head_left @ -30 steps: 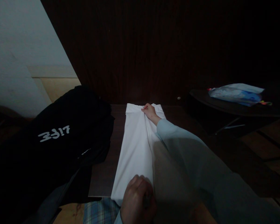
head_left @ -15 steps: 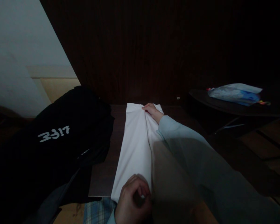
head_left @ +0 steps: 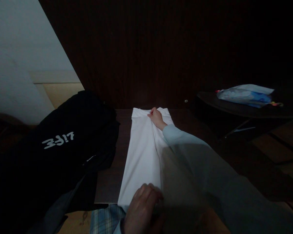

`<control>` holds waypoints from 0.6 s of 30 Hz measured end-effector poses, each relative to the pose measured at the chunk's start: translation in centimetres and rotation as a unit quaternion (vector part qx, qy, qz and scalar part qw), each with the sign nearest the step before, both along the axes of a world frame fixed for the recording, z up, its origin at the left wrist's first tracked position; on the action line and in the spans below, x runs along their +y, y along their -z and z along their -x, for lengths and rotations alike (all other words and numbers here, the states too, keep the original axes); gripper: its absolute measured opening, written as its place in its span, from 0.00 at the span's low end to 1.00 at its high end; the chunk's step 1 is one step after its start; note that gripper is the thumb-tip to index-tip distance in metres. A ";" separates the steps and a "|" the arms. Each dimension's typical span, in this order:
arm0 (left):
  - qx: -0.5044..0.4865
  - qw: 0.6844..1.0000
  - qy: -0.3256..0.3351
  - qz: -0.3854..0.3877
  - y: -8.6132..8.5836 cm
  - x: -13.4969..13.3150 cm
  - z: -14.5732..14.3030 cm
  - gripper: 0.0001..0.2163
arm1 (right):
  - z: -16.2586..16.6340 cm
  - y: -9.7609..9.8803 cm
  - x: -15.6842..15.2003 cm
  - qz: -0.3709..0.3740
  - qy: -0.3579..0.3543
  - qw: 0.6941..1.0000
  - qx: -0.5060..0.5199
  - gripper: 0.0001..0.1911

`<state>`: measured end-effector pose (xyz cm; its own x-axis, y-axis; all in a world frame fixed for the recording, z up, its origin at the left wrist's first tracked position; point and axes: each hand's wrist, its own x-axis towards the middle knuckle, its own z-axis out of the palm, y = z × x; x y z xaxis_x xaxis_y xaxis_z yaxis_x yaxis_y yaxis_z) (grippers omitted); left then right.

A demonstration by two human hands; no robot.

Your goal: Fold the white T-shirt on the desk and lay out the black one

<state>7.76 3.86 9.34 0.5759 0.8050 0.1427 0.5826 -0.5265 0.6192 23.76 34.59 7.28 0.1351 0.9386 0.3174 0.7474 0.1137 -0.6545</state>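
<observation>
White trousers (head_left: 143, 152) lie lengthwise on a dark wooden surface, waistband at the far end and a long fold line down the middle. My right hand (head_left: 157, 117) pinches the fabric at the centre of the waistband, thumb and fingertips together. At the near end, my left hand (head_left: 143, 208) is closed, its fingers curled over the cloth by the surface's front edge; shadow hides its fingertips. The trousers' right side is partly covered by my right sleeve and its shadow.
A black garment with white lettering (head_left: 58, 139) drapes over the left side. Behind stands a dark wooden panel (head_left: 146, 55). To the right, a plastic package (head_left: 245, 96) rests on a dark rounded surface (head_left: 234, 109). Blue plaid cloth (head_left: 104, 219) shows below the front edge.
My left hand has turned palm down, its fingers now curling over the cloth. At the waistband, my right hand has shifted slightly and its wrist is raised a little.
</observation>
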 end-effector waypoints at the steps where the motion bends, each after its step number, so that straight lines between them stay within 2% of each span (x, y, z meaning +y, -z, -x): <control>1: 0.007 1.000 0.022 0.001 -0.7 0.2 0.7 0.16 | 0.0 0.0 0.0 0.001 -0.002 1.000 -0.007 0.08; 3: 0.027 0.999 0.042 -0.018 -2.5 1.5 2.2 0.20 | 0.0 0.0 0.1 0.000 -0.004 1.000 -0.016 0.09; 5: 0.055 0.997 0.018 -0.047 -4.2 4.0 3.4 0.19 | 0.0 0.0 0.2 0.002 -0.004 1.000 -0.022 0.09; 7: 0.108 0.993 -0.003 -0.038 -5.5 7.8 4.3 0.17 | 0.0 0.0 0.2 0.005 -0.006 1.000 -0.028 0.07; 9: 0.160 0.985 -0.069 -0.023 -6.0 12.4 4.6 0.17 | 0.1 0.0 0.3 0.010 -0.005 0.999 -0.032 0.05; 11: 0.172 0.977 -0.127 0.006 -5.8 17.3 4.4 0.19 | 0.1 -0.1 0.2 0.014 -0.002 0.999 -0.031 0.04; 14: 0.091 0.957 -0.265 0.071 -4.2 23.5 3.5 0.22 | 0.1 -0.2 0.1 0.011 0.000 1.000 -0.023 0.04; 16: 0.010 0.938 -0.324 0.124 -2.8 26.4 2.7 0.24 | 0.0 -0.3 0.1 0.005 -0.001 1.000 -0.018 0.04; 18: -0.069 0.924 -0.351 0.134 -1.4 28.2 1.9 0.24 | 0.0 -0.3 0.0 -0.002 -0.002 1.000 -0.009 0.04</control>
